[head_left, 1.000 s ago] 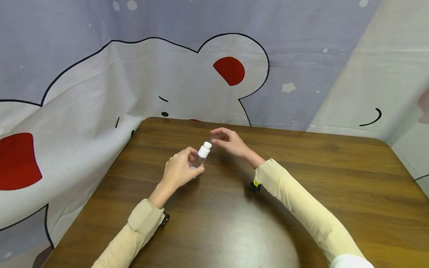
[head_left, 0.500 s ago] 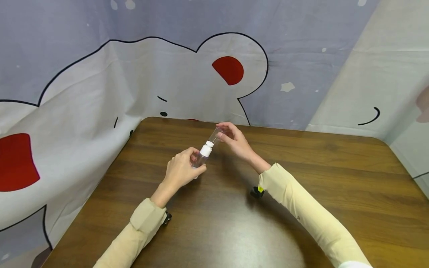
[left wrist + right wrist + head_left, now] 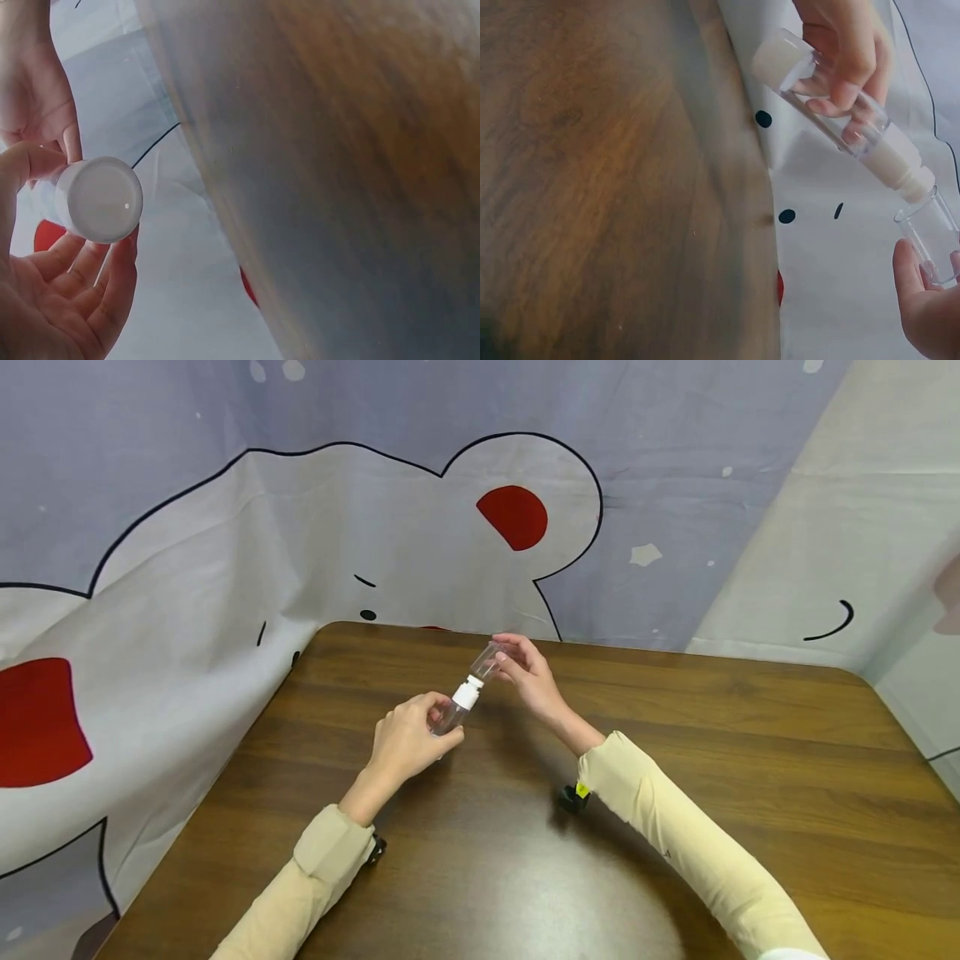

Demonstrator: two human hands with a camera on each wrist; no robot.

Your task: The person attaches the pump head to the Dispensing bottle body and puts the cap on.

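Note:
My left hand (image 3: 407, 735) grips a clear pump bottle (image 3: 832, 112) with a white collar and white pump head, tilted up to the right. Its round white base (image 3: 105, 201) faces the left wrist camera. Between the thumb and fingers of my right hand (image 3: 534, 681) is a clear hollow cap (image 3: 930, 232), its open end toward the pump head. In the right wrist view the cap's rim is right at the tip of the pump head; whether the rim passes over the tip is hard to tell. Both hands are above the table's far part.
A brown wooden table (image 3: 480, 860) lies under both arms. Behind it hangs a printed cloth (image 3: 420, 527) that meets the table's far and left edges. Small dark devices sit at both wrists, the right one (image 3: 573, 797) with a yellow mark.
My right hand first moved up and right, bringing the clear cap into line with the bottle's pump head. The bottle in my left hand has shifted slightly up and right, nearer the cap.

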